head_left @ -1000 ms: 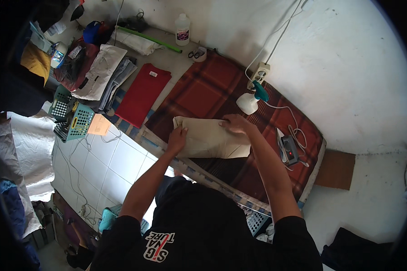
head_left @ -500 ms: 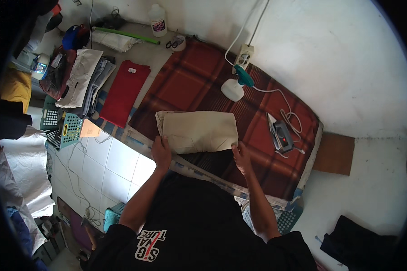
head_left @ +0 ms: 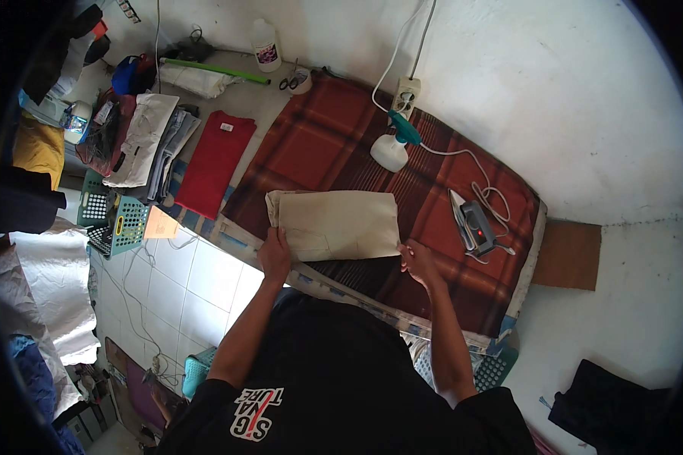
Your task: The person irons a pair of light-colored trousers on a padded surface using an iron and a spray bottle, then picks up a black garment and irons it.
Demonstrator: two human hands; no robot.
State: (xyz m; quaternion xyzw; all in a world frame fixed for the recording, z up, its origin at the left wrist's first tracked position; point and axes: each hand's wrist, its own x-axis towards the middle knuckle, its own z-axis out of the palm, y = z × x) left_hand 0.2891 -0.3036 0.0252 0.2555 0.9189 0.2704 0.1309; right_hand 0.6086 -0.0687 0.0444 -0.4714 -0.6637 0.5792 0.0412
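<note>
A folded beige garment [head_left: 335,224] lies on a red plaid cloth [head_left: 311,114] over a padded surface. My left hand [head_left: 275,250] holds its left edge near the lower corner. My right hand [head_left: 419,264] has its fingers closed on the lower right corner. Right of the garment, a grey iron [head_left: 474,227] with a small red light and a coiled cord rests on the cloth. A spray bottle [head_left: 389,155] with a teal top stands above the garment, beside a socket strip [head_left: 405,95] with a plug in it.
At the left are a folded red shirt [head_left: 212,163], stacked clothes [head_left: 140,136], a green basket [head_left: 118,224] and cords on the tiled floor [head_left: 205,277]. A white jug [head_left: 266,45] and scissors [head_left: 288,83] sit at the back. Dark cloth [head_left: 607,398] lies at lower right.
My right hand has moved from the garment's top down to its lower right corner. My left hand has slid down the left side. The garment now lies straighter.
</note>
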